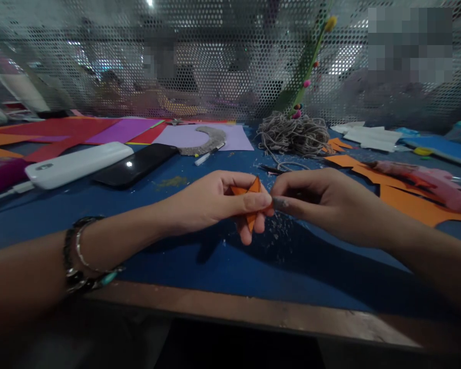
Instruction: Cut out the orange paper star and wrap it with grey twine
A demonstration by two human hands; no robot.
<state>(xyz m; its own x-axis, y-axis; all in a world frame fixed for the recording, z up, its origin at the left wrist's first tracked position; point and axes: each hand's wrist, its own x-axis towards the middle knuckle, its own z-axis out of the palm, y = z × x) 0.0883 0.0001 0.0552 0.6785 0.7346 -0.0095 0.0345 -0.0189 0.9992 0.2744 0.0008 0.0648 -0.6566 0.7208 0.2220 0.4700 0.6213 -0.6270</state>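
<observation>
Between my two hands, above the blue tabletop, is a small orange paper star with creased points. My left hand holds it, the thumb laid across its front and the fingers behind. My right hand pinches at the star's right-hand point, thumb against forefinger, touching my left fingertips. Part of the star is covered by my left thumb, and its right tip is mostly hidden. Small pale scraps are scattered on the table below.
A black phone and a white power bank lie at left. Behind are coloured sheets, a grey crescent and a heap of grey yarn. At right lie orange paper and a pink glue gun. A perforated metal panel stands behind.
</observation>
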